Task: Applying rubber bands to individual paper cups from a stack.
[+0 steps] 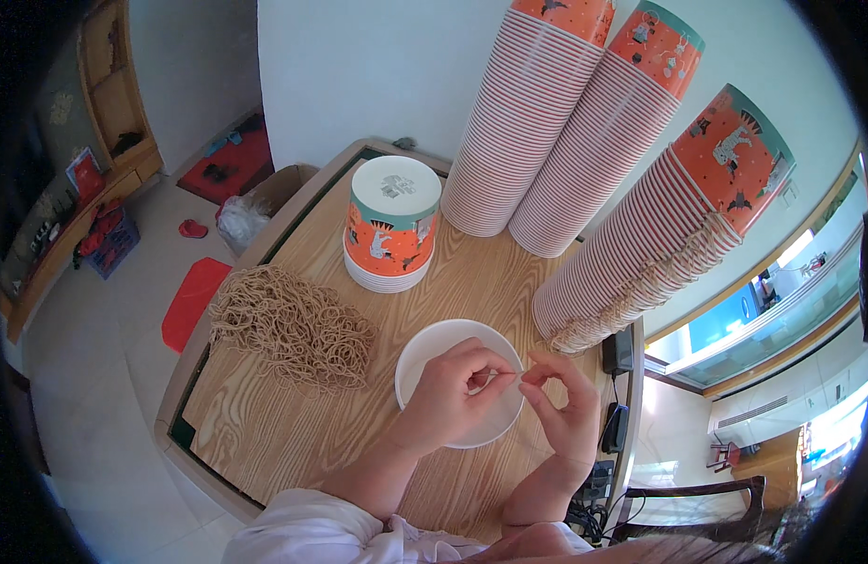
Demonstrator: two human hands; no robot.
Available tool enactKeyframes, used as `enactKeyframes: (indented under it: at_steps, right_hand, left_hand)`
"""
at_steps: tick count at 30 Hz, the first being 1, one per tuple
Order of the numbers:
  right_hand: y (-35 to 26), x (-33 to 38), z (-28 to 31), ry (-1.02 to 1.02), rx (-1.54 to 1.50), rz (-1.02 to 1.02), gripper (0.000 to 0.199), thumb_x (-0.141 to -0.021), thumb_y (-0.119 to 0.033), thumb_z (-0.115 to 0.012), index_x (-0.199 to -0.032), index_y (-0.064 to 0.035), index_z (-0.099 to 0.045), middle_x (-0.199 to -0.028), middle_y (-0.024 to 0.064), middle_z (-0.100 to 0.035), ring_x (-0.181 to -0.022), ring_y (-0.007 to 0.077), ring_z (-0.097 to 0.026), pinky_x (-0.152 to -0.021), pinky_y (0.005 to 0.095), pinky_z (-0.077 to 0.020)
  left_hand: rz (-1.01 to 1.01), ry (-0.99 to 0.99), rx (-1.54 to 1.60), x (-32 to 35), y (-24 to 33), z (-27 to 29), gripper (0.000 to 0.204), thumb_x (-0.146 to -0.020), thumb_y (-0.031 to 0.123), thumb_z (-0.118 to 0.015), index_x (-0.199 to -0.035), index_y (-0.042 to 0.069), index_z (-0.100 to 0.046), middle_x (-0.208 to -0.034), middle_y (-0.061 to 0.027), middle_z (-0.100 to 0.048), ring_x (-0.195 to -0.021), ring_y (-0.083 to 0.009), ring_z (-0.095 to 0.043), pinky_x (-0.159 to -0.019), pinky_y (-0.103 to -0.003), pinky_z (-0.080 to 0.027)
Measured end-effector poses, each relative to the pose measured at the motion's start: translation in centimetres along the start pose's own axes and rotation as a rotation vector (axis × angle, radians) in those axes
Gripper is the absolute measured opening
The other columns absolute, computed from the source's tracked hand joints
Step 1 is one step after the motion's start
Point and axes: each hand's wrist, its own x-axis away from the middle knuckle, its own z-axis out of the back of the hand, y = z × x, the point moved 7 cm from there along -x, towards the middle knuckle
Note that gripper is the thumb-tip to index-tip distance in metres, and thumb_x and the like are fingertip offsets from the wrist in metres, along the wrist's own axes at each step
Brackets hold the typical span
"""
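My left hand (457,390) and my right hand (565,404) meet fingertip to fingertip over a white round tub (413,355), which stands mouth up near the table's front. Thumb and forefinger are pinched together on each hand. Whatever lies between them is too thin to make out. To the left of the tub is a loose heap of tan cords (293,329). Behind it, several nested paper tubs (391,235), orange and green with a white base, stand upside down. More tan cords (631,293) hang along the side of a tilted tall tub stack (622,240) at the right.
Two more tall tub stacks (528,117) (598,141) rise by the wall at the back of the wooden table (274,432). Black adapters and cables (598,479) sit at its right edge, near a dark chair (735,493). A red stool top (194,301) is left of the table.
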Motion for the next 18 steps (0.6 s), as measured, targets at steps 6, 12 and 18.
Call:
enactKeyframes:
  at_steps: [6,12,18]
  right_hand:
    - [0.0,0.1,0.1,-0.021,0.113,0.117,0.018,-0.072,0.006,-0.072,-0.089,0.0018,-0.066,-0.081,0.0074,-0.065,-0.076,0.0159,-0.062,-0.071,0.0260,-0.0475]
    - [-0.1,-0.1,0.1,0.042,0.032,0.025,0.016,-0.071,0.007,-0.072,-0.084,0.0012,-0.065,-0.082,0.0077,-0.066,-0.079,0.0166,-0.062,-0.071,0.0266,-0.0476]
    - [-0.4,-0.1,0.1,-0.004,0.141,0.170,0.018,-0.070,0.006,-0.073,-0.085,0.0007,-0.065,-0.081,0.0084,-0.064,-0.077,0.0188,-0.061,-0.071,0.0275,-0.0473]
  left_hand:
    - [0.046,-0.036,0.061,-0.1,-0.1,-0.1,0.008,-0.081,0.005,-0.071,-0.087,0.004,-0.066,-0.076,-0.0014,-0.058,-0.062,-0.0064,-0.051,-0.055,-0.021,-0.040]
    - [0.063,-0.036,0.083,0.0,-0.1,-0.2,0.007,-0.082,0.005,-0.070,-0.087,0.003,-0.066,-0.076,-0.0011,-0.058,-0.063,-0.0056,-0.051,-0.056,-0.021,-0.041]
    - [0.077,-0.045,0.104,0.1,-0.1,-0.1,0.007,-0.082,0.005,-0.069,-0.087,0.002,-0.065,-0.077,-0.0010,-0.058,-0.064,-0.0054,-0.051,-0.057,-0.021,-0.041]
